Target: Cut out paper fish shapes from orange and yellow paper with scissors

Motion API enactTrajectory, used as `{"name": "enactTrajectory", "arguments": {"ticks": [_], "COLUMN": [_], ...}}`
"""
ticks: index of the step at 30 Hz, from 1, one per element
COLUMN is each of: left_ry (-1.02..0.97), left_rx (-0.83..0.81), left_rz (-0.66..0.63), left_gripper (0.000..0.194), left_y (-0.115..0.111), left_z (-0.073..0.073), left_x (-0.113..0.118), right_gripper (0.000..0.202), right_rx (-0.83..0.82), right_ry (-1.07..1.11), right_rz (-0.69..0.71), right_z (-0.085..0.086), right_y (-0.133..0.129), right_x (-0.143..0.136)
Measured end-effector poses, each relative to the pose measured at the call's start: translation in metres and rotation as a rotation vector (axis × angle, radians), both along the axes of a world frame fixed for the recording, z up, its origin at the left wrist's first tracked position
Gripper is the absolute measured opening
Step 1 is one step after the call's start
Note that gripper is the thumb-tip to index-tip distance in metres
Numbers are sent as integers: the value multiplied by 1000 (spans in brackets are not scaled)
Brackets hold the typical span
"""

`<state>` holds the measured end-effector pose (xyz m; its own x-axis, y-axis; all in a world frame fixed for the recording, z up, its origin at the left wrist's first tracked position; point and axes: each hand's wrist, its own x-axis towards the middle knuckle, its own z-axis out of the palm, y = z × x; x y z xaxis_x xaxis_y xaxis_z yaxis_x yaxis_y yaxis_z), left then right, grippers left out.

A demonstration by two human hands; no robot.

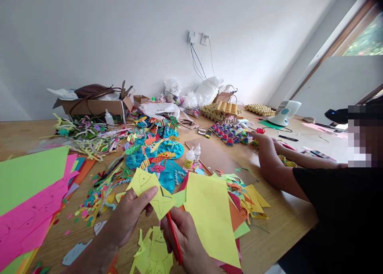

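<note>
My left hand [138, 204] pinches a piece of yellow paper [151, 186] with a fish outline drawn on it, thumb on top. In my right hand [187, 236] is a pair of scissors with red handles [174, 238]; the blades are at the lower right edge of the paper, mostly hidden. Below my hands lie yellow paper scraps [157, 250], one with another drawn fish. Beside my right hand rests a stack topped by a yellow sheet [209, 214].
Pink paper with drawn fish [26, 222] and a green sheet [32, 178] lie left. Ahead are blue bases with paper fish [143, 158], glue bottles [189, 159] and pipe cleaners [89, 140]. At right a co-worker's arms [269, 158] reach toward a painted egg tray [229, 134].
</note>
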<state>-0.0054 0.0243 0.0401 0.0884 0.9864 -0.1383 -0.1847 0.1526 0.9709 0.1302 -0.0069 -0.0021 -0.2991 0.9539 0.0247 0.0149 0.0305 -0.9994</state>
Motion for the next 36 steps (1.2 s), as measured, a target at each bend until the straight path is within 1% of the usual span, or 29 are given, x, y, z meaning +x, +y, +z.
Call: {"name": "enactTrajectory", "arguments": {"ticks": [3,10,14,21,30,36], "left_ry": [27,46,65,53,36,43], "left_rx": [-30,-22,-10,-32,-53,-51], "left_rz": [19,-18,-44,-69,-66,-43], "left_gripper": [21,21,21,23,21,21], "left_y": [1,1,1,4,1,-1], "left_z": [-4,-6,-5,-9,-2,-1], "left_x": [-1,-2,-4,-5,-2,-1], "right_gripper": [29,29,31,42,45,47], "right_rx": [15,20,-1,-4,-40,-59], "right_ry": [6,45,65,63,63,36], "right_rz": [-5,17,22,43,28,17], "right_z": [2,5,6,17,5,2], "right_y": [1,1,2,1,-1,-1], "right_x": [0,-1,-1,-1,1,2]}}
